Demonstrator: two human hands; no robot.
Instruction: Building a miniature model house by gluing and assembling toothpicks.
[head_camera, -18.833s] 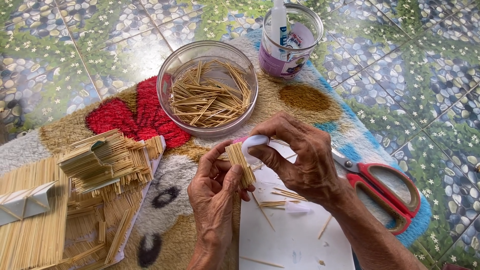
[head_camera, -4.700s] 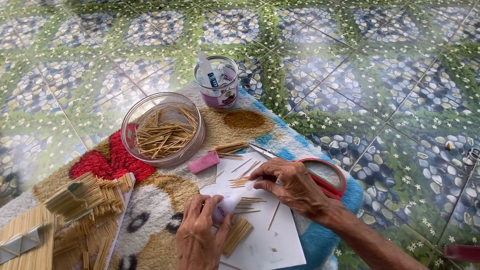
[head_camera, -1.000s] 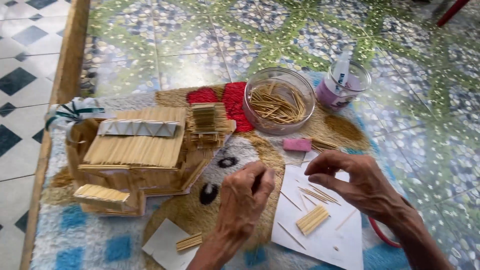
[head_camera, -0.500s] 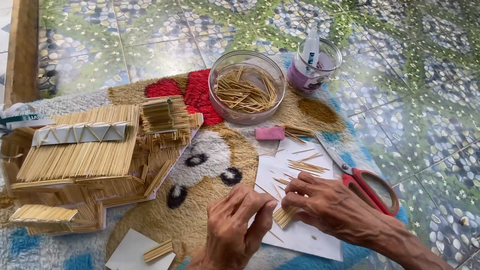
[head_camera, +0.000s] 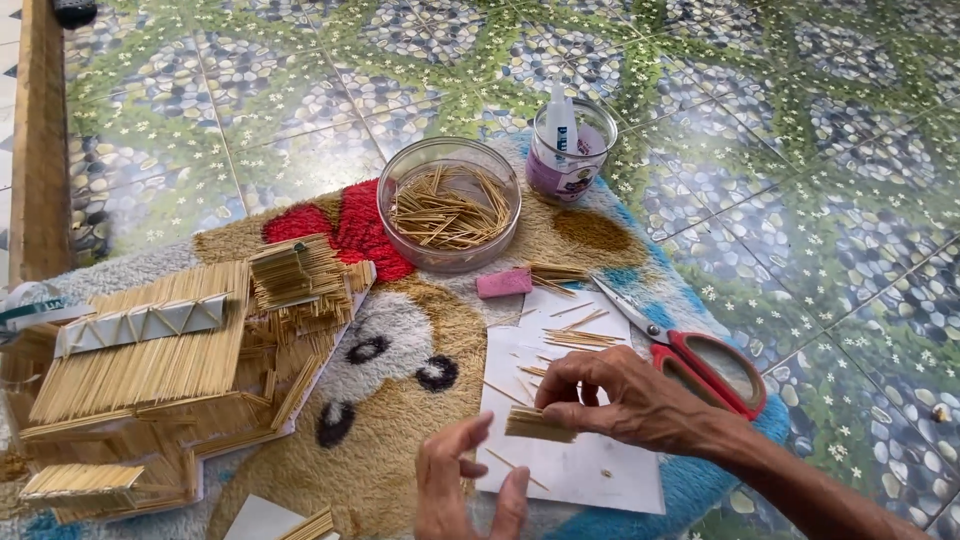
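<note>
Head view, looking down at a patterned rug (head_camera: 400, 400) laid on green pebble-print floor tiles (head_camera: 800, 120).

Right hand (head_camera: 620, 400) low and right of centre, fingers curled and pinched shut on a small flat bundle of toothpicks (head_camera: 540, 425), held just above a white sheet of paper (head_camera: 570, 400). Bundle pointing leftwards, toward the other hand.

Left hand (head_camera: 465, 490) at the bottom edge, just left of the bundle, thumb and fingers spread partly open with a clear gap between them, holding nothing; close to the bundle but apart from it.

Loose toothpicks (head_camera: 575, 335) scattered across the upper part of the paper. Red-handled scissors (head_camera: 700, 355) lying closed along the paper's right edge, near the right wrist. Small pink block (head_camera: 503, 283) on the rug just above the paper's top left corner.

Further up, a round clear bowl (head_camera: 450, 205) filled with a heap of toothpicks. Beside it to the right, a clear cup (head_camera: 570, 150) with a white glue bottle (head_camera: 560, 115) standing in it.

At left, a model house of toothpicks (head_camera: 170, 370), its sloped roof made of sticks set side by side, resting partly on the rug. Well apart from both hands. Wooden strip (head_camera: 38, 140) running along the far left edge of the floor.
</note>
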